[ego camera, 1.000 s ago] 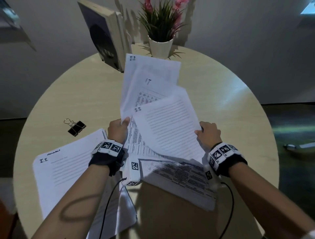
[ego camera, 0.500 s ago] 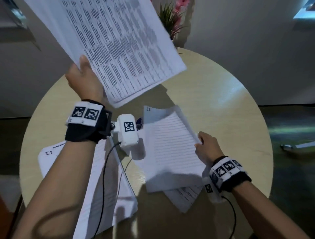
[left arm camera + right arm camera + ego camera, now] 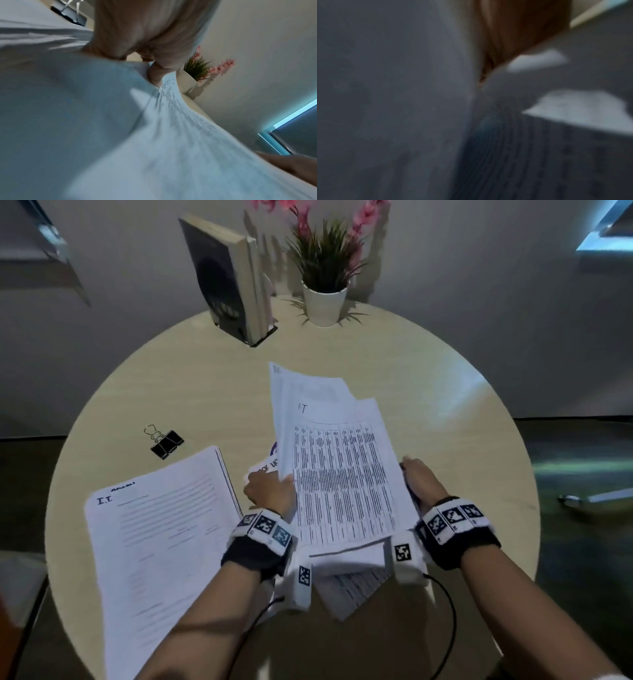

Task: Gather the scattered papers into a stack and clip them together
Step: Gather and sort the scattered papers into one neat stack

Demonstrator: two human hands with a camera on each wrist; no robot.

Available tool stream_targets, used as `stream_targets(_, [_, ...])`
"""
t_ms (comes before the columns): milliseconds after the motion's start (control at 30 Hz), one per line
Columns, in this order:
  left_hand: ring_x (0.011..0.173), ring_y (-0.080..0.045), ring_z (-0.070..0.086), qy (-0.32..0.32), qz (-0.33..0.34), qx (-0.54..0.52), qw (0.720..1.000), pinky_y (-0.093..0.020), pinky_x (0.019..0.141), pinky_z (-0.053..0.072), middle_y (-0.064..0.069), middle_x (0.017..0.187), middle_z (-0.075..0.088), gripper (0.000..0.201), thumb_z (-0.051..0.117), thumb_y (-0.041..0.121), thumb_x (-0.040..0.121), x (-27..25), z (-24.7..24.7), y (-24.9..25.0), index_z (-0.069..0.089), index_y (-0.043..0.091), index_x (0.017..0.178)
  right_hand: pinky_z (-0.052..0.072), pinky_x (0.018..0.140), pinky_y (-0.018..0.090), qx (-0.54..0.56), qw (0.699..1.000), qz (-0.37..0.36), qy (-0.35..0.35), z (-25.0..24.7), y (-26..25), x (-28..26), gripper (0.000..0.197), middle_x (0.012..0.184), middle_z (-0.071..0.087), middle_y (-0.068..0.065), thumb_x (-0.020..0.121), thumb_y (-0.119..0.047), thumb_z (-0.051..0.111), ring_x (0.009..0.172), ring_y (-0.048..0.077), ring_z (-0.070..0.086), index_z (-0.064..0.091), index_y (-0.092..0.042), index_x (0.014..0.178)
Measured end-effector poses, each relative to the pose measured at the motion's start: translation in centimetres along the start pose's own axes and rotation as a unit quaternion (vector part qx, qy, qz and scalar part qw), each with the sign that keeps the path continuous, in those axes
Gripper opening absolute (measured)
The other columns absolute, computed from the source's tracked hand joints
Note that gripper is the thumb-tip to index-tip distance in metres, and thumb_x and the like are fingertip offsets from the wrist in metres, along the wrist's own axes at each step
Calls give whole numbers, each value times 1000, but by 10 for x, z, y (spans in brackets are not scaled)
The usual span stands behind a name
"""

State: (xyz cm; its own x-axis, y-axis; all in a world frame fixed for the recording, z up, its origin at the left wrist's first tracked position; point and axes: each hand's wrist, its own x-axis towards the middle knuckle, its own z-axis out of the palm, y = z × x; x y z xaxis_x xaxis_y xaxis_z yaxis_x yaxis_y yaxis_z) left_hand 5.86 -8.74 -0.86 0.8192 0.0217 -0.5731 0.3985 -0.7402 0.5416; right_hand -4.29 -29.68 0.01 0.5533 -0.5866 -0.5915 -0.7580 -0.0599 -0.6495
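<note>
A loose bundle of printed papers [image 3: 342,474] lies fanned at the table's middle, a dense table sheet on top. My left hand [image 3: 270,491] grips the bundle's left edge, and in the left wrist view its fingers [image 3: 154,75] pinch the sheets [image 3: 120,135]. My right hand [image 3: 419,481] holds the right edge, fingers curled under the paper; the right wrist view is dark, blurred paper [image 3: 385,108]. A second pile of lined sheets [image 3: 161,535] lies at the front left. A black binder clip [image 3: 166,442] sits on the table, left of the bundle.
The round wooden table [image 3: 445,422] carries an upright book [image 3: 227,282] and a white potted plant [image 3: 323,285] at its far edge. More sheets [image 3: 352,587] stick out under the bundle toward me. Dark floor surrounds the table.
My left hand, which had lifted a printed sheet high to the left, has come down and laid it on top of the bundle. The right hand stayed at the right edge.
</note>
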Motion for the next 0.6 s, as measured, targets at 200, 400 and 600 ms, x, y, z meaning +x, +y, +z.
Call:
stream_targets(200, [137,-33,21,-30,57,119,991,-50,113,25,-12,148,23,40,50,26,93,-19,4,-3,53,2,126,31,112,46,106,987,9,-122,28,-6,-28,88,145,41,2,75,-81,31,133,24,39,38,-22,139])
stream_targets(400, [134,-35,29,9,76,12,997,-49,109,35,-16,146,27,74,65,44,75,-22,-2,-20,38,9,135,40,49,23,22,991,-128,-40,16,-11,-42,17,74,55,13,84,3,49,58,19,50,55,-8,96])
stream_targets(600, [46,-17,46,-126,34,-200,971,-23,50,33,-8,60,55,74,63,45,82,-24,-21,-1,46,-11,128,46,43,11,221,957,-176,-62,-24,-23,-66,32,85,63,1,85,1,58,51,-4,62,53,-6,116])
